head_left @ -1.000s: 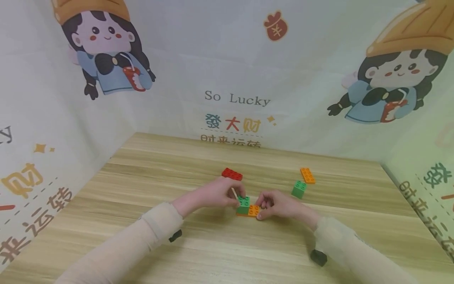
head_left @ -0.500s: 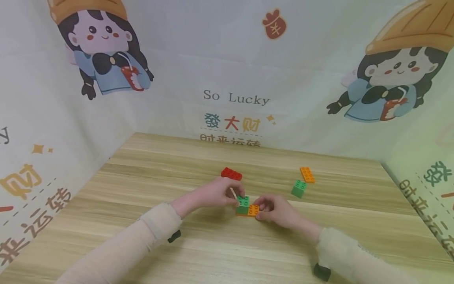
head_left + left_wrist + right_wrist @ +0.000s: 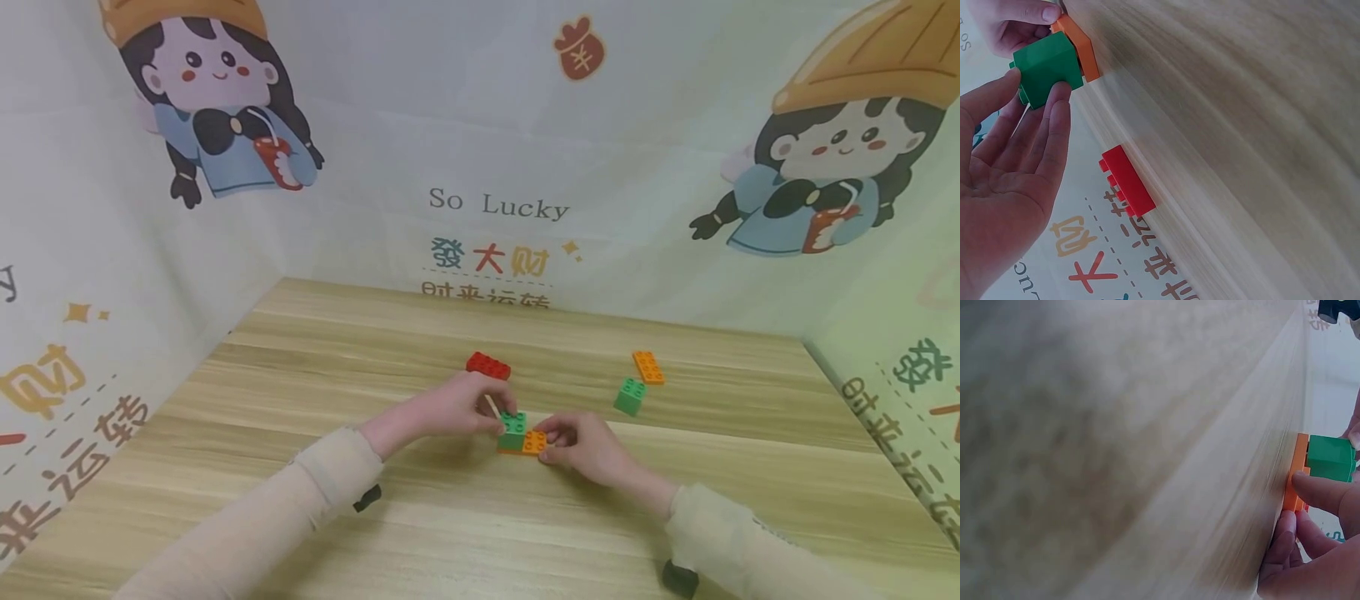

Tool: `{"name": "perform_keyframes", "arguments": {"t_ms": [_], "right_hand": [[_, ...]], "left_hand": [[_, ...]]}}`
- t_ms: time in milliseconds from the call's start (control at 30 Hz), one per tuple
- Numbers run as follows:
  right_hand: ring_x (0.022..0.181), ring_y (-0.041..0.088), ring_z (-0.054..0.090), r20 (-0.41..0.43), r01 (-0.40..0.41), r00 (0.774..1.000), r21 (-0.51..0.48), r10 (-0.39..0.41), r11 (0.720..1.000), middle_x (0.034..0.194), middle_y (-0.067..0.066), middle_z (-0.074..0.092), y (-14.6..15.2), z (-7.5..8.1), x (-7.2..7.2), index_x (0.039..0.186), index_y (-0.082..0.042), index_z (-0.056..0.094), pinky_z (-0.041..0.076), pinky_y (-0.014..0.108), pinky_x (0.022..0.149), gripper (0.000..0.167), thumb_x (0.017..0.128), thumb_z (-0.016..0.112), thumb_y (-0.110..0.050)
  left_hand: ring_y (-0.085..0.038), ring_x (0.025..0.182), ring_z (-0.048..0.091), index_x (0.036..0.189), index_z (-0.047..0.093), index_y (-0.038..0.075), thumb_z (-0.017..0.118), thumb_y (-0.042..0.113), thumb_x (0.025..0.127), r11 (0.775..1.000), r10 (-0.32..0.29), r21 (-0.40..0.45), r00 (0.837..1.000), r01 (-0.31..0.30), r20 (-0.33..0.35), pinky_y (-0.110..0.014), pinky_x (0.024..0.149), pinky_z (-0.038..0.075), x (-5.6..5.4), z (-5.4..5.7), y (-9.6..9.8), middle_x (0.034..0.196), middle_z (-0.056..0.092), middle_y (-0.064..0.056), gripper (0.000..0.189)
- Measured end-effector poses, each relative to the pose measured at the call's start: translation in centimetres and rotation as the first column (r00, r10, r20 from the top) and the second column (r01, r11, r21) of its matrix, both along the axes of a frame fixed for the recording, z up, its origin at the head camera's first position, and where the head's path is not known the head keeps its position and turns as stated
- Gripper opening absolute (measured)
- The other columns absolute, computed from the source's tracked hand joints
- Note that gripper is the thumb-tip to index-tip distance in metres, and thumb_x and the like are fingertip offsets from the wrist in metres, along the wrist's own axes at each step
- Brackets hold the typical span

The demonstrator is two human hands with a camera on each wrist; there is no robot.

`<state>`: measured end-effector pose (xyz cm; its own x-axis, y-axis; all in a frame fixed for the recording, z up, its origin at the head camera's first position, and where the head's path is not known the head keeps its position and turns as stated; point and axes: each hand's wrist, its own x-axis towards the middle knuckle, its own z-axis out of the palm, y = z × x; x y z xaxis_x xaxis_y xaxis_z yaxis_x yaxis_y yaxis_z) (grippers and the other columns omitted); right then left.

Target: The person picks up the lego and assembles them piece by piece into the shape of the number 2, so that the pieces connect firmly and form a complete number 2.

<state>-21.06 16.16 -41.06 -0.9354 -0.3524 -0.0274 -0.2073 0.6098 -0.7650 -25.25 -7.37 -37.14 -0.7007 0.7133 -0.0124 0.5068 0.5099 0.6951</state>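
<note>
A green building block (image 3: 512,439), two studs by two, sits over the left half of a flat orange building plate (image 3: 536,442). My left hand (image 3: 461,407) pinches this block between thumb and fingers, its thumb up at the studded side in the left wrist view. From the other side, my right hand (image 3: 588,448) grips the plate's free end with thumb and fingertips. In the right wrist view a thin dark line shows between the green block (image 3: 1330,457) and the orange plate (image 3: 1295,469), which lies low at the tabletop.
Behind my left hand lies a red brick (image 3: 488,366). Farther right stand a second green block (image 3: 630,397) and, just beyond it, another orange plate (image 3: 648,367). A printed cloth (image 3: 495,150) encloses the wooden table (image 3: 450,533) at the back and sides.
My right wrist has shifted slightly toward me, its fingers staying on the plate's end. The left hand keeps its hold on the green block; the head view has tilted a little.
</note>
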Motion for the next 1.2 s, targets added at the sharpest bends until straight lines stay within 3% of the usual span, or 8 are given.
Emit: {"name": "perform_keyframes", "arguments": {"t_ms": [467,833,1200], "right_hand": [[0.079,0.013,0.055,-0.008,-0.032,0.999,0.002,0.032,0.999,0.090,0.008,0.068,-0.04,0.35,-0.04,0.110,0.001,0.070,0.047,0.018,0.066,0.030,0.083,0.077,-0.010],[0.077,0.012,0.055,0.005,-0.030,1.000,0.011,0.030,1.000,0.087,0.007,0.067,-0.02,0.36,-0.39,0.110,0.000,0.071,0.046,0.019,0.063,0.030,0.082,0.077,-0.010],[0.078,0.014,0.055,0.031,-0.024,0.999,0.002,0.024,1.000,0.087,0.005,0.067,0.25,0.29,-0.37,0.109,-0.002,0.071,0.047,0.019,0.066,0.030,0.081,0.079,-0.011]], "left_hand": [[-0.015,0.092,0.069,0.100,0.069,0.013,0.072,0.005,0.087,0.996,0.045,-0.079,0.999,-0.047,-0.017,-0.028,0.081,0.059,0.52,0.53,0.67,0.105,0.071,-0.001,0.016],[-0.016,0.095,0.069,0.103,0.070,0.011,0.072,0.003,0.087,0.997,0.073,-0.003,0.997,-0.073,0.034,-0.027,0.080,0.059,0.33,-0.12,0.23,0.106,0.072,-0.002,0.018],[-0.017,0.090,0.071,0.105,0.070,0.011,0.072,0.005,0.088,0.999,0.041,0.007,0.998,-0.041,0.042,-0.024,0.075,0.059,0.27,-0.12,0.05,0.106,0.073,-0.005,0.019]]}}
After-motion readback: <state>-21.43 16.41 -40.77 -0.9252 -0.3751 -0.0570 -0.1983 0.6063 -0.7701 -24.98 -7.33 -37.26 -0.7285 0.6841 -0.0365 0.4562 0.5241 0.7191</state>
